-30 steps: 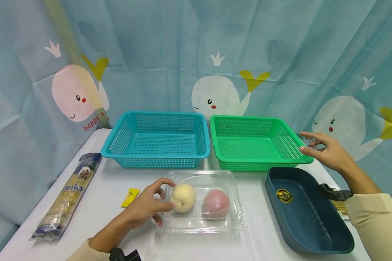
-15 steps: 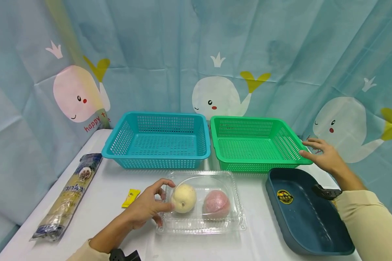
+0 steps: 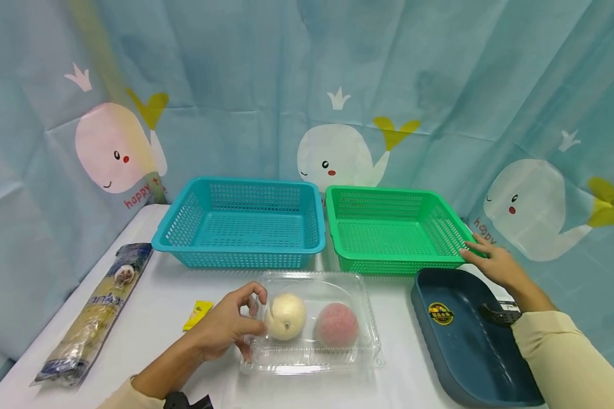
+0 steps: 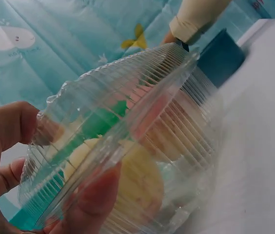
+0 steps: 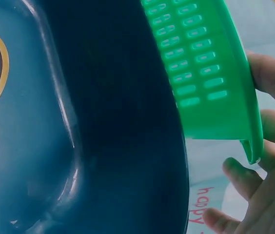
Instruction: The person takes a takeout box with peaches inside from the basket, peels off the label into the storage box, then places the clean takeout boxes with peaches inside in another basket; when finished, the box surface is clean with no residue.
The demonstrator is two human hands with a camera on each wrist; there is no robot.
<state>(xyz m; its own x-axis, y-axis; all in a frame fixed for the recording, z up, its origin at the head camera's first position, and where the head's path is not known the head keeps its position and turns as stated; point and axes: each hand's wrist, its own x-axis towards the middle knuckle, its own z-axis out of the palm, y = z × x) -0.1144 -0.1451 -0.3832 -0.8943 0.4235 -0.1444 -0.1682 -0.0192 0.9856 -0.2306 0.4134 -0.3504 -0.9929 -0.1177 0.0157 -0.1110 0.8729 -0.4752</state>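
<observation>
My left hand grips the left end of a clear plastic clamshell box, its thumb and fingers spread over that edge. Through the lid show a pale yellow round fruit and a pink round fruit beside it. In the left wrist view the thumb presses the box's ribbed side, with other fingers on its far side. My right hand is at the right front corner of a green perforated basket. In the right wrist view its fingers are spread, one fingertip right at the basket's rim.
A blue perforated basket stands left of the green one. A deep dark-blue tub lies below the right forearm. At the left are a long noodle-like packet and a small yellow sachet. A whale-print curtain hangs behind.
My right hand has lowered and come slightly inward, from beside the green basket to its right front corner. My left hand stays on the clamshell box; the view has shifted slightly.
</observation>
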